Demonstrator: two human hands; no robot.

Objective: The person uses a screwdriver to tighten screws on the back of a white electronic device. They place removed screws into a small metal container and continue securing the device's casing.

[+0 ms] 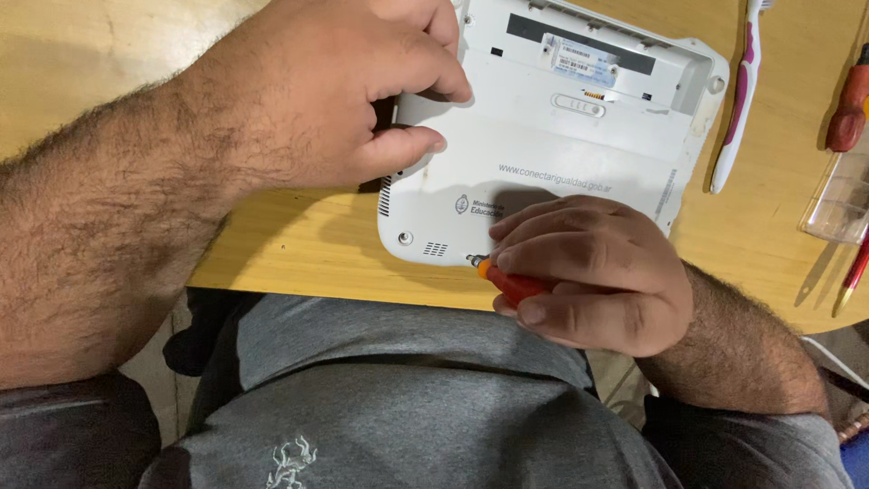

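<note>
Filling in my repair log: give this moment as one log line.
left hand: pressing white laptop underside | right hand: gripping orange screwdriver, tip at near-edge screw | nearby: toothbrush on wooden table

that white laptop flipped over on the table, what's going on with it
A person sits at a wooden table with a white laptop lying underside up. The left hand presses on its left edge. The right hand grips an orange-handled screwdriver, its tip at the near edge of the case. A white and pink toothbrush lies to the right, with more tools beyond.
</note>
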